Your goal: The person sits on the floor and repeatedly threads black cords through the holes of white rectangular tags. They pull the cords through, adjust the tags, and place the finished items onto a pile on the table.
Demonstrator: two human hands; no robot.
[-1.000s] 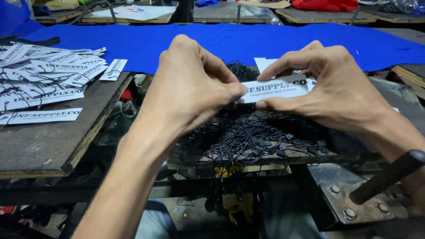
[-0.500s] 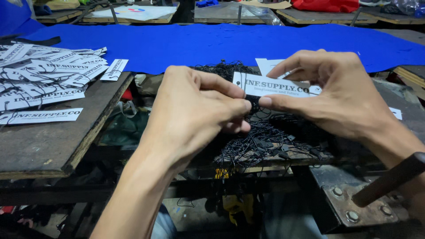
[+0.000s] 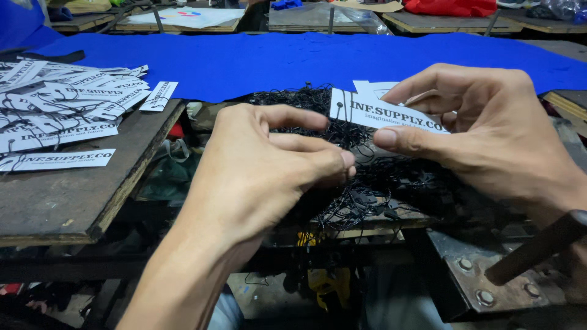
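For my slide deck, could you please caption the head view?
Right hand holds a white paper tag while the left hand pinches black string loops beside blue cloth.

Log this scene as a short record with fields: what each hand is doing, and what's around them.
left hand: fingers pinched together over the black string pile
right hand: holds a white paper tag by its edge
tag: has a hole near its left end
left board: many finished tags with strings
behind: blue cloth
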